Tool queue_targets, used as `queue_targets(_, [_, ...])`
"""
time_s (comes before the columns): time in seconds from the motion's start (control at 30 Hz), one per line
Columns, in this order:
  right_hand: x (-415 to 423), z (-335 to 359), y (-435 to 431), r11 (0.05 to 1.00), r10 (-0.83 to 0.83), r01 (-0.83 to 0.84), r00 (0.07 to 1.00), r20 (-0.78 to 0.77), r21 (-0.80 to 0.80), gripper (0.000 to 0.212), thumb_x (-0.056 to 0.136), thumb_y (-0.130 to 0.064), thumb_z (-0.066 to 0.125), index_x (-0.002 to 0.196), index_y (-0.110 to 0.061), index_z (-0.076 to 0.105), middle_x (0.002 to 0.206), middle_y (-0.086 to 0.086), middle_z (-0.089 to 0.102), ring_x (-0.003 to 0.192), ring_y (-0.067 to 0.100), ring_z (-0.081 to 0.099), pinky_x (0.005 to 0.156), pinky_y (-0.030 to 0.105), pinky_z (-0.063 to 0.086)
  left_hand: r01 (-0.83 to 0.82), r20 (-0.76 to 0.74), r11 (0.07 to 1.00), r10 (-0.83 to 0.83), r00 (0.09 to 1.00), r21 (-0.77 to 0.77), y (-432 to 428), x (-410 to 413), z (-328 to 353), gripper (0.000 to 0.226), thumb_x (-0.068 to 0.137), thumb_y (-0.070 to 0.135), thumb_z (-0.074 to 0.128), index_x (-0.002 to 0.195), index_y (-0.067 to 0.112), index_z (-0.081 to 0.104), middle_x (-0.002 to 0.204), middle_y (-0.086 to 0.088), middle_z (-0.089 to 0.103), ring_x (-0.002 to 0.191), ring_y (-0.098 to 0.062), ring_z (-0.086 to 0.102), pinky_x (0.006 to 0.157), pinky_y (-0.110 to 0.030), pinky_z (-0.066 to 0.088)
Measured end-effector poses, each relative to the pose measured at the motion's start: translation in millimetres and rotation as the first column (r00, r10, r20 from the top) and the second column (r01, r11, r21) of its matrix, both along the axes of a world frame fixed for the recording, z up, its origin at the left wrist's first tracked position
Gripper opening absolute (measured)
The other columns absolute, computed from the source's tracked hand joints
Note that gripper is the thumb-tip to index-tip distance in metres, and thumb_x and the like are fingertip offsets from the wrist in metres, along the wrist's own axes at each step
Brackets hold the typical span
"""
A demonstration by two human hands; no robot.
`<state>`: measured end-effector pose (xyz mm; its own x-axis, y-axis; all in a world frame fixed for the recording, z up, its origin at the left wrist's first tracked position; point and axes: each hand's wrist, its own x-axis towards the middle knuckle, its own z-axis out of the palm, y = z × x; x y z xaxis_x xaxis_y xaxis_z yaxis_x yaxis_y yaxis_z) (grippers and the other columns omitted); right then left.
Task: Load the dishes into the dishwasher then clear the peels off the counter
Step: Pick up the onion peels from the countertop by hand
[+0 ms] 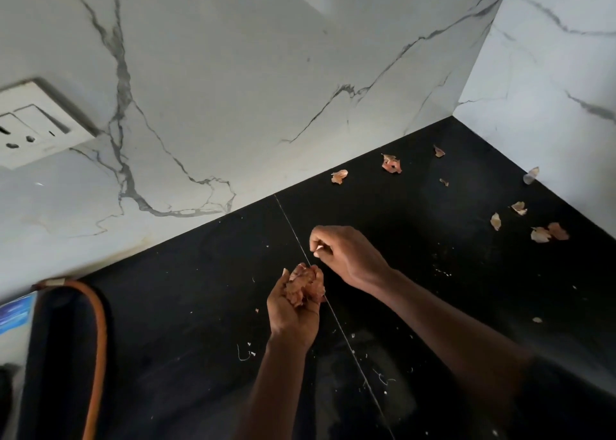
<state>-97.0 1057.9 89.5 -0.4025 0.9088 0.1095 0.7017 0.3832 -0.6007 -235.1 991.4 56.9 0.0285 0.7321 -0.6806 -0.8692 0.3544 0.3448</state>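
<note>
Looked down on black surface [200, 289] backed by white marbled wall [233, 72], with thin seam [290, 223] running across it from wall toward camera.

Held left hand [293, 309] palm-up right over seam, fingers cupped round wad of pinkish peels [305, 284] that filled the palm and stood above the fingertips.

Held right hand [346, 256] just right of seam and a little farther along it toward wall, knuckles up, fingers curled, tips drawn narrow on what looked like small pale scrap [319, 248]; too small to tell for sure. Hands just beside each other; could not tell whether touching.

Saw loose peels [391, 164] scattered right of seam, well apart from both hands. A few lay near foot of wall. One leaned where surface met side wall [550, 89]. Several more lay farther right of seam, and a single small one lay nearer camera.

Noted pale crumbs [443, 271] and thread-like bits on both sides of seam, mostly toward camera.

Well left of seam, at edge of view: orange hose [100, 323] curving over something dark. Above it on wall, white socket [36, 122].
</note>
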Motion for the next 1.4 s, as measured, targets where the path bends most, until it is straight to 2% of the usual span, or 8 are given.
queue_targets(0.17, [-14.8, 20.4, -26.3, 0.982, 0.188, -0.187, 0.981, 0.042, -0.027, 0.014, 0.092, -0.017, 0.070, 0.098, -0.020, 0.057, 0.089, -0.008, 0.065, 0.075, 0.004, 0.061, 0.066, 0.022, 0.054, 0.021, -0.085, 1.000, -0.022, 0.996, -0.008, -2.9, 2.9, 6.8, 0.037, 0.105, 0.024, 0.044, 0.089, 0.007, 0.072, 0.080, -0.007, 0.071, 0.073, -0.017, 0.068, 0.074, -0.029, 0.052])
queue_targets(0.4, [-17.9, 10.7, 41.5, 0.994, 0.107, -0.108, 0.994, -0.029, -0.036, 0.026, 0.091, -0.043, 0.068, 0.088, -0.017, 0.067, 0.078, -0.004, 0.067, 0.069, 0.010, 0.064, 0.062, 0.030, 0.055, -0.053, 0.031, 0.999, 0.053, 0.998, 0.005, 0.7, -5.6, -1.5, 0.031, 0.103, 0.022, 0.049, 0.106, -0.002, 0.068, 0.100, -0.019, 0.071, 0.090, -0.029, 0.070, 0.080, -0.035, 0.061])
queue_targets(0.53, [10.8, -19.2, 125.7, 0.985, -0.148, 0.170, 0.935, 0.321, -0.039, 0.043, 0.092, -0.025, 0.070, 0.129, -0.009, 0.057, 0.131, 0.015, 0.056, 0.119, 0.030, 0.058, 0.096, 0.042, 0.053, -0.059, 0.041, 0.998, 0.059, 0.997, 0.005, -0.2, -14.8, -3.6, 0.030, 0.102, 0.023, 0.051, 0.103, -0.002, 0.067, 0.098, -0.018, 0.069, 0.094, -0.030, 0.068, 0.073, -0.033, 0.062])
queue_targets(0.6, [23.4, -28.4, 148.8, 0.975, -0.152, 0.213, 0.846, 0.511, -0.062, 0.056, 0.093, -0.021, 0.069, 0.142, -0.009, 0.045, 0.148, 0.018, 0.038, 0.134, 0.039, 0.043, 0.100, 0.047, 0.049, -0.059, 0.032, 0.998, 0.059, 0.998, 0.001, -1.8, -17.4, -4.4, 0.030, 0.102, 0.023, 0.052, 0.106, -0.002, 0.067, 0.101, -0.019, 0.069, 0.095, -0.030, 0.068, 0.074, -0.034, 0.062])
queue_targets(0.73, [26.9, -39.0, 161.6, 0.976, -0.025, 0.146, 0.815, 0.579, -0.164, 0.065, 0.093, -0.011, 0.066, 0.151, -0.011, 0.036, 0.161, 0.015, 0.022, 0.146, 0.039, 0.028, 0.113, 0.050, 0.037, -0.057, 0.044, 0.998, 0.057, 0.997, 0.006, -0.5, -20.3, -4.0, 0.031, 0.101, 0.025, 0.052, 0.106, -0.002, 0.067, 0.101, -0.019, 0.070, 0.096, -0.031, 0.069, 0.080, -0.035, 0.062])
queue_targets(0.9, [26.5, -51.2, 120.7, 0.993, -0.108, 0.114, 0.843, 0.526, 0.021, 0.043, 0.091, -0.006, 0.066, 0.133, -0.009, 0.056, 0.136, 0.010, 0.050, 0.125, 0.030, 0.049, 0.095, 0.042, 0.054, -0.062, 0.053, 0.998, 0.061, 0.997, 0.016, 0.0, -23.1, -3.9, 0.031, 0.100, 0.025, 0.054, 0.109, -0.002, 0.067, 0.103, -0.019, 0.071, 0.099, -0.031, 0.069, 0.082, -0.036, 0.061])
queue_targets(1.07, [33.5, -45.7, 59.6, 0.994, -0.112, 0.089, 0.863, 0.493, 0.069, 0.026, 0.090, -0.011, 0.068, 0.114, -0.018, 0.064, 0.116, 0.001, 0.059, 0.106, 0.019, 0.056, 0.084, 0.033, 0.054, -0.055, 0.050, 0.997, 0.053, 0.997, 0.045, -2.8, -19.2, -2.3, 0.033, 0.100, 0.027, 0.055, 0.111, -0.001, 0.068, 0.105, -0.019, 0.070, 0.098, -0.030, 0.069, 0.080, -0.037, 0.060])
queue_targets(1.4, [35.8, -54.9, -35.1, 0.998, -0.062, 0.051, 0.909, 0.412, 0.038, 0.030, 0.095, -0.028, 0.065, 0.124, -0.018, 0.067, 0.120, -0.002, 0.062, 0.107, 0.014, 0.061, 0.088, 0.027, 0.052, -0.014, 0.031, 0.994, 0.011, 0.999, 0.105, -22.4, -17.5, 15.7, 0.035, 0.101, 0.031, 0.052, 0.108, 0.000, 0.066, 0.096, -0.018, 0.072, 0.086, -0.028, 0.071, 0.089, -0.034, 0.054])
